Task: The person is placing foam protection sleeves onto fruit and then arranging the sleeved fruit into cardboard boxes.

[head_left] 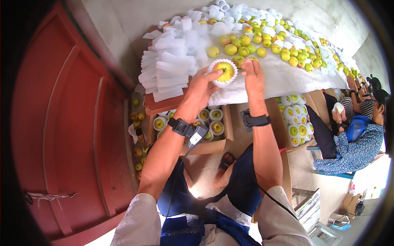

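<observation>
My left hand (201, 87) is closed round a yellow-green apple (224, 72) with a red blush, its thumb on the fruit's top. A white foam net sleeve (215, 80) rings this apple, leaving the stem end bare. Just to the right, my right hand (254, 78) is raised over the table edge with its fingers stretched out. Its fingertips overlap another apple (253, 59) lying on the table; whether they touch it is unclear. Loose apples (243, 51) lie beyond both hands on the table's white cover (234, 89). Flattened foam sleeves (174, 67) are piled to the left.
Below the table, a cardboard box (227, 125) holds sleeved apples; another box of sleeved apples (296, 119) stands right. Loose apples (138, 119) lie on the floor beside a red door (69, 123). At right sits a co-worker (353, 139) holding a sleeved fruit (338, 107).
</observation>
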